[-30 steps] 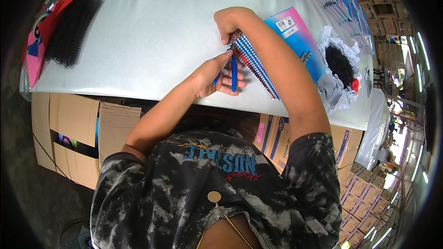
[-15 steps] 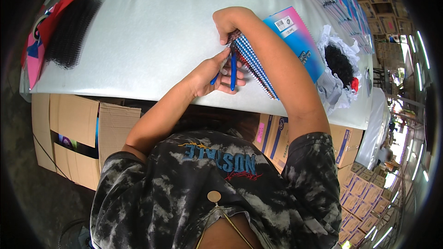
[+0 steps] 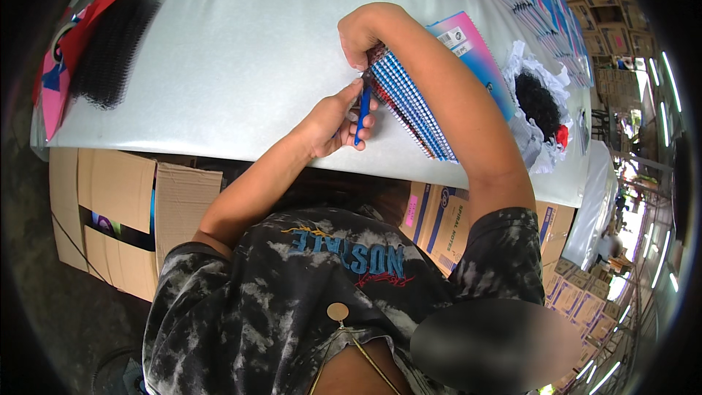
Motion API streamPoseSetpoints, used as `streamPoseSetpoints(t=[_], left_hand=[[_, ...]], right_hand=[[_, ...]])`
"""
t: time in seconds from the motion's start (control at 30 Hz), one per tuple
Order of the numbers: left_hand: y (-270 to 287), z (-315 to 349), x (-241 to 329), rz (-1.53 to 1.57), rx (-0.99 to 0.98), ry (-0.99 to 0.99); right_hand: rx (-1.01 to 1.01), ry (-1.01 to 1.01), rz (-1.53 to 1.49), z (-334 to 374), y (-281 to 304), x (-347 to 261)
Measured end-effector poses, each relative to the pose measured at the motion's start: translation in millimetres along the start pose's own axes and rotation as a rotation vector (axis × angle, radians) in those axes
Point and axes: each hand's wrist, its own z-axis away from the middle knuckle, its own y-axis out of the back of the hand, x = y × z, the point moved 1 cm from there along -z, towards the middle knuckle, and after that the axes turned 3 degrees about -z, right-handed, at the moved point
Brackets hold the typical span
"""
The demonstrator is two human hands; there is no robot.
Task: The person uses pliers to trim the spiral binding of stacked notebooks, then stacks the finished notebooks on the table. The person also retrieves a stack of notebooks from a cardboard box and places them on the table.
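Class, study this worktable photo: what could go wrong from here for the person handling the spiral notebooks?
1. The notebook stack lies close to the table's near edge; a push could tip it onto the cardboard boxes.
2. The left hand grips the blue tool right beside the spiral wires, so fingers could get pinched.
3. The right hand presses only one end, so books may fan out.

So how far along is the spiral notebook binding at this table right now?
Done: a row of bound notebooks lines the table's far edge. In hand: the right hand steadies a stack of notebooks with blue spiral edges while the left hand works a blue tool at its end. Left: loose black coils at far left and more in the white bag.
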Motion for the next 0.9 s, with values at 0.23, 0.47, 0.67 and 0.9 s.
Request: streamPoseSetpoints(t=[0.23,0.47,0.67,0.9], left_hand=[[-9.1,11.2,2.0,-0.115,-0.051,-0.033],[-7.1,-0.6,2.2,-0.120,-0.018,-0.038],[-10.1,3.0,1.2,-0.210,0.052,-0.009],[-12.9,1.8,6.6,-0.151,0.047,-0.016]], right_hand=[[0.067,-0.045,0.071,17.8,7.9,-3.1],[0.222,0.170,-0.004,48.7,0.4,11.6],[0.475,0.279,-0.080,45.4,-17.6,25.3],[0.532,0.342,-0.154,43.8,-20.4,27.3]])
